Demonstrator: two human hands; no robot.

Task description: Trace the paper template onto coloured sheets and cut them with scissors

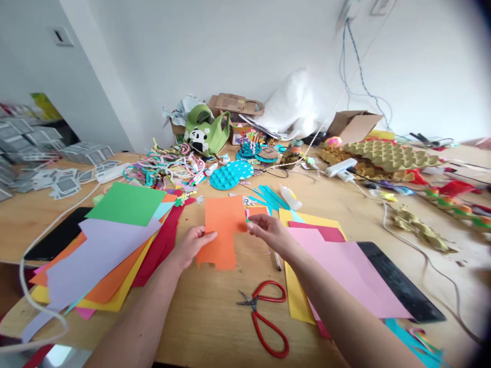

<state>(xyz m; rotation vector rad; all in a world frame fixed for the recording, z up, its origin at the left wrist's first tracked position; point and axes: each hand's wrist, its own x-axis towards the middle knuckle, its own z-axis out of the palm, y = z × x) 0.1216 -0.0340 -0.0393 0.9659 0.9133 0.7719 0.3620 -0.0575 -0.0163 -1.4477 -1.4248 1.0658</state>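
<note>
A cut sheet of orange paper (224,220) with stepped edges is held up above the wooden table. My left hand (191,247) pinches its left edge, thumb on the front face. At its right edge, the fingers of my right hand (270,232) are closed on the lower corner of the wider part. A tiny green bit shows by those fingertips; what it is, I cannot make out. Red-handled scissors (255,302) lie on the table below, blades spread. A pen (277,261) lies partly hidden by my right forearm.
Coloured paper sheets (103,255) are stacked at left, over a dark tablet (57,232). Pink paper (345,276) and a black tablet (401,281) lie at right. Behind are a glue bottle (290,197), blue strips (268,197), a green panda bag (207,130) and egg trays (391,153).
</note>
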